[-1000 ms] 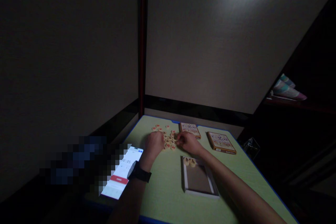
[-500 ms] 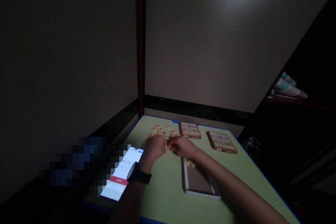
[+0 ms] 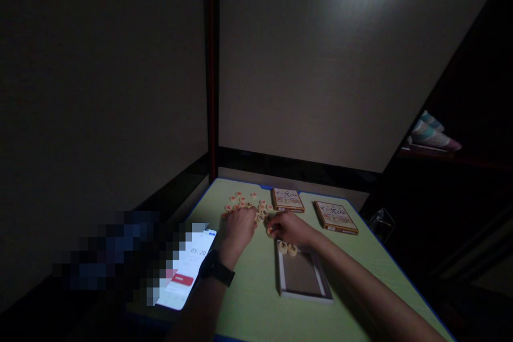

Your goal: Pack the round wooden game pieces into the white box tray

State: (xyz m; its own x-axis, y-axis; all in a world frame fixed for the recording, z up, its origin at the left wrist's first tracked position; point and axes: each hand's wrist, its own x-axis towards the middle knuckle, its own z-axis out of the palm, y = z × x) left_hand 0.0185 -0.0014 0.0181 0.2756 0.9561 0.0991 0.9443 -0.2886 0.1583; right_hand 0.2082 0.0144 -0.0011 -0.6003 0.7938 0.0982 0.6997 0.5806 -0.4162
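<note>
Several round wooden game pieces [image 3: 244,204] with red and black marks lie scattered at the far side of a green table [image 3: 256,288]. My left hand [image 3: 239,230], with a dark watch on the wrist, rests curled on the near edge of the pile. My right hand [image 3: 289,227] is closed in a pinch on a round piece just above the far end of an open grey box [image 3: 303,277]. Two pieces [image 3: 287,249] lie inside that box at its far end.
Two flat boxes with printed lids [image 3: 287,200] [image 3: 335,217] lie at the back of the table. A lit phone [image 3: 187,268] showing a timer stands at the table's left edge. Walls close in behind; a dark shelf with folded cloth [image 3: 433,135] is at the right.
My right hand has drawn back from the pile toward the grey box with a piece pinched in it. The left hand has slid slightly nearer along the pile's edge.
</note>
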